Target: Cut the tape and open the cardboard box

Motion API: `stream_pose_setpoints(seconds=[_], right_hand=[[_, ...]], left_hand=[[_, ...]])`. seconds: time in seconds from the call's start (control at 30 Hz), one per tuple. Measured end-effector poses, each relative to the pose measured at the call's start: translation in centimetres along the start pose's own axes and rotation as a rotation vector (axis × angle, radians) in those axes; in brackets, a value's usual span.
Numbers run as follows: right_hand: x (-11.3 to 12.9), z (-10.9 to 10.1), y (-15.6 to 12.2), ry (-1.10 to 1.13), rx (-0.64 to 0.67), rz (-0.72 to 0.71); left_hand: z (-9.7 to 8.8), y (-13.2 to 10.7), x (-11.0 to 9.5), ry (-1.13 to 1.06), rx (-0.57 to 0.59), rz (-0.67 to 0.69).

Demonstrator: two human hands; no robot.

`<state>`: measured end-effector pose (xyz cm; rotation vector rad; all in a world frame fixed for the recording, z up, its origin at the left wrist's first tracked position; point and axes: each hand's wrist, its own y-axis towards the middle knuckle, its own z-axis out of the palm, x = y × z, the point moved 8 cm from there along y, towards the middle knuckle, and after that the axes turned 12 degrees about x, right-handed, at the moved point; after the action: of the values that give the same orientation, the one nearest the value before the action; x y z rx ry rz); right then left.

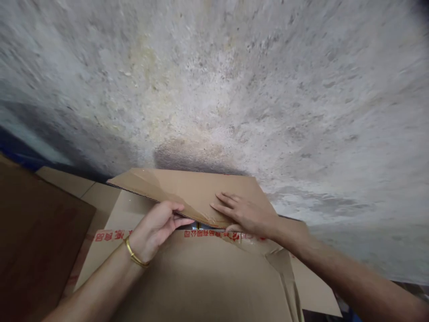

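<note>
A brown cardboard box (201, 277) with red printed characters lies on the floor in front of me. My left hand (156, 230), with a gold bangle on the wrist, has its fingers curled under the edge of the far flap (187, 188) at the centre seam. Fingers stretched out, my right hand (246, 214) lies flat on top of that same flap, pressing it near the seam. A dark gap shows between the two flaps, with something shiny inside that I cannot make out.
Rough grey concrete floor (234, 89) fills the upper view. Another flat piece of cardboard (36, 237) lies at the left, partly in shadow. A further box flap (315, 290) sticks out at the lower right.
</note>
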<state>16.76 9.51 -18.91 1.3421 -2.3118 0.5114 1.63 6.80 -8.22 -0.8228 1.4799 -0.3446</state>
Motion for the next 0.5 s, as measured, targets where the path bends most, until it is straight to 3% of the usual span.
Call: stream_pose_setpoints(seconds=[0.2, 0.4, 0.5], right_hand=[[1.2, 0.1, -0.1, -0.179, -0.034, -0.14], [1.1, -0.9, 1.6, -0.216, -0.075, -0.109], [2.5, -0.3, 2.0, -0.365, -0.12, -0.173]], left_hand=[[0.6, -0.1, -0.5, 0.01, -0.031, -0.036], [1.0, 0.2, -0.5, 0.019, -0.043, -0.085], [0.7, 0.6, -0.1, 0.025, -0.021, -0.077]])
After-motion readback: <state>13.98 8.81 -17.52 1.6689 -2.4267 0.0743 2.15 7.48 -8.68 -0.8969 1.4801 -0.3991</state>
